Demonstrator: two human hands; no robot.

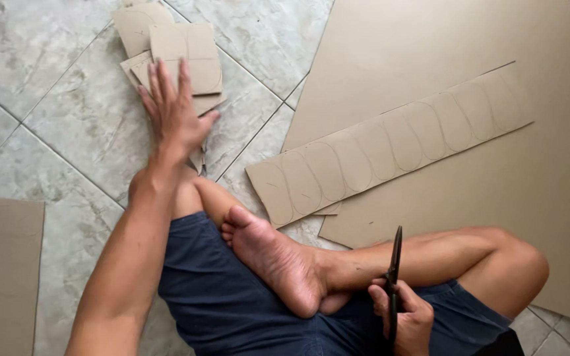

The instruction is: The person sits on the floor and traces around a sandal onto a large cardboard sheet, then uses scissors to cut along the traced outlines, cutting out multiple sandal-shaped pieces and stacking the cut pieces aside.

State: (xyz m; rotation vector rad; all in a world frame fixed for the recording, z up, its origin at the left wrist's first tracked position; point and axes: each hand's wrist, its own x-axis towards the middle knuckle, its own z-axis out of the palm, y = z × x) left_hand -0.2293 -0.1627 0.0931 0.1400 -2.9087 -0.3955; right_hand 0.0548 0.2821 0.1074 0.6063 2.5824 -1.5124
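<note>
Two hands are in view from my remote station. At the left edge of the tiled floor [80, 125] lies a flat cardboard piece [2, 264]. Next, the left hand [174, 113] rests fingers spread and flat on a stack of cut cardboard pieces [186, 56] at the floor's top edge. Further right, a long cardboard strip [390, 142] marked with ovals lies on a large cardboard sheet [496, 198]. Lowest right, the right hand [407, 320] is clenched around black scissors [394, 270], blades upright, above the crossed legs.
</note>
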